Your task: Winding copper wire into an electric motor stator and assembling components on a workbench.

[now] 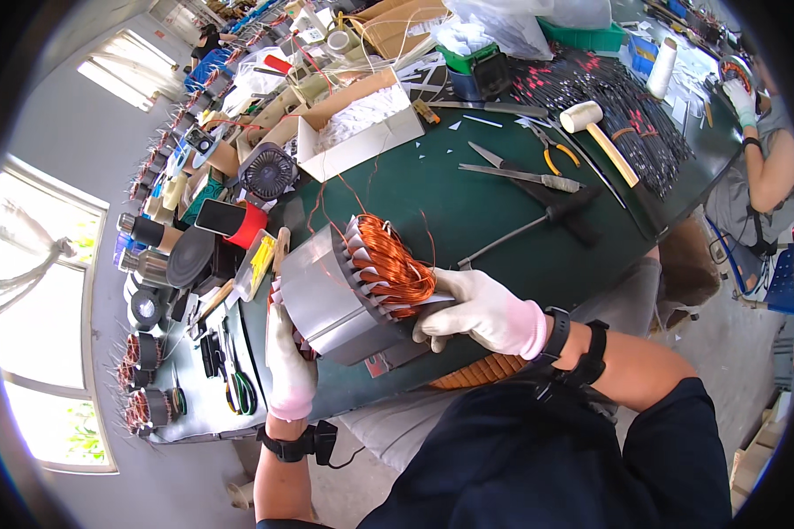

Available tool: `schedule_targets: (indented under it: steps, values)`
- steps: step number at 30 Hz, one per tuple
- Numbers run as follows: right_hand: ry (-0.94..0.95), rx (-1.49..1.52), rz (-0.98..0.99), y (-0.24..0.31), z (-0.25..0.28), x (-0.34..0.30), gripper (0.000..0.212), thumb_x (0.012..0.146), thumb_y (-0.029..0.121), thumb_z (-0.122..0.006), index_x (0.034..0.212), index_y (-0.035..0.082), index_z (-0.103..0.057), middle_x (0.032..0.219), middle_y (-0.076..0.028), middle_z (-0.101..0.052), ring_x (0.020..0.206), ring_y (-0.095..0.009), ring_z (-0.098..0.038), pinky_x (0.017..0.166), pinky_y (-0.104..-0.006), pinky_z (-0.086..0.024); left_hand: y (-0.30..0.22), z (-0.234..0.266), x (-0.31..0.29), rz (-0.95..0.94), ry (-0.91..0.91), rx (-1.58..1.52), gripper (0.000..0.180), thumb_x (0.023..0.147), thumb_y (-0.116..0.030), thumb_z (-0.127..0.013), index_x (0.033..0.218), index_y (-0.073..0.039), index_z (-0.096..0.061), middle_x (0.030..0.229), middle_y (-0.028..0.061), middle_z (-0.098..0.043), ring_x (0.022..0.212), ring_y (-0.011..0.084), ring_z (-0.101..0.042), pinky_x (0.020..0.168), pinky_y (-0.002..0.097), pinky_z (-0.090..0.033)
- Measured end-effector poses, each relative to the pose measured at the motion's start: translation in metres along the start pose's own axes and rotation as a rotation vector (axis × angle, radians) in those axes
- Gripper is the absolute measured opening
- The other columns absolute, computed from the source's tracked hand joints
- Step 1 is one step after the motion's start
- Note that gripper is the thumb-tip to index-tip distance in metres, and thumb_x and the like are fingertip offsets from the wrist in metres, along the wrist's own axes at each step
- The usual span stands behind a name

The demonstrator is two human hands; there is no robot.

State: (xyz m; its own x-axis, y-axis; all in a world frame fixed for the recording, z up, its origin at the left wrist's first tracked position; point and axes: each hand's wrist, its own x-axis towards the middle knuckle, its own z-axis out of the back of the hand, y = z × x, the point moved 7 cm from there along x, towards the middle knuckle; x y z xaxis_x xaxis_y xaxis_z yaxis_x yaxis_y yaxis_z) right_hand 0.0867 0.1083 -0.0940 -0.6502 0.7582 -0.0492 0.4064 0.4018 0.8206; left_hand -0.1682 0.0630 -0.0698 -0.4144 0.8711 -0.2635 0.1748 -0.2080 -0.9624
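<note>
By the desk's (441,198) near edge, my left hand (291,361), finger closure unclear, supports the stator (319,291) while my right hand's (483,309) fingers grip beside its copper coils (393,260), probably for balance.

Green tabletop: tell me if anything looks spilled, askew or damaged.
Small white scraps lie scattered on the green tabletop beyond the copper-wound stator. They look odd because they are loose on the surface, while other white pieces sit in the open box. Nothing there looks clearly damaged.
</note>
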Motion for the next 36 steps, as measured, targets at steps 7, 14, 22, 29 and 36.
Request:
schedule_targets:
  steps: [7,14,22,29,36]
  values:
    - [-0.115,0.234,-0.119,-0.035,0.008,0.005,0.029,0.103,0.015,-0.062,0.127,0.001,-0.067,0.088,-0.005,-0.074,0.067,-0.011,-0.069,0.061,-0.0241,-0.056,0.006,0.002,0.012,0.024,0.027,-0.213,0.104,0.077,0.025,-0.066,0.165,-0.003,-0.017,0.163,0.0219,-0.037,0.148,0.034,-0.043,0.119,0.0404,-0.038]
    - [-0.219,0.229,-0.072,-0.019,0.01,-0.004,0.02,0.099,0.014,-0.067,0.114,0.001,-0.071,0.085,-0.005,-0.072,0.067,-0.01,-0.068,0.06,-0.0247,-0.055,0.028,0.027,0.025,-0.063,0.181,-0.036,0.102,0.086,0.019,-0.069,0.167,-0.009,-0.014,0.16,0.0189,-0.04,0.136,0.029,-0.054,0.105,0.0381,-0.051]
    - [-0.184,0.181,-0.09,-0.014,0.009,-0.003,0.02,0.098,0.014,-0.07,0.114,0.003,-0.071,0.085,-0.004,-0.072,0.063,-0.011,-0.067,0.056,-0.025,-0.054,0.011,0.009,0.016,-0.201,0.311,0.398,0.063,0.112,-0.054,-0.037,0.157,-0.01,-0.039,0.139,0.0056,-0.059,0.118,0.0145,-0.061,0.095,0.0314,-0.051]
    - [-0.245,0.196,-0.174,-0.021,0.003,0.004,0.016,0.099,0.014,-0.068,0.112,0.005,-0.07,0.077,-0.004,-0.071,0.059,-0.012,-0.067,0.056,-0.0255,-0.055,0.006,0.0,0.011,-0.076,0.216,0.102,0.066,0.106,-0.063,-0.044,0.149,-0.013,-0.051,0.113,-0.0034,-0.067,0.087,0.0046,-0.061,0.067,0.0217,-0.044]
    - [-0.207,-0.889,0.333,0.058,0.05,-0.026,0.04,0.088,0.012,-0.073,0.126,0.0,-0.07,0.098,-0.012,-0.073,0.083,-0.018,-0.071,0.078,-0.0309,-0.057,-0.009,-0.026,0.011,0.041,0.09,-0.071,0.056,0.103,-0.061,-0.057,0.129,-0.013,-0.065,0.079,-0.0079,-0.064,0.052,0.0008,-0.046,0.046,0.0198,-0.03]
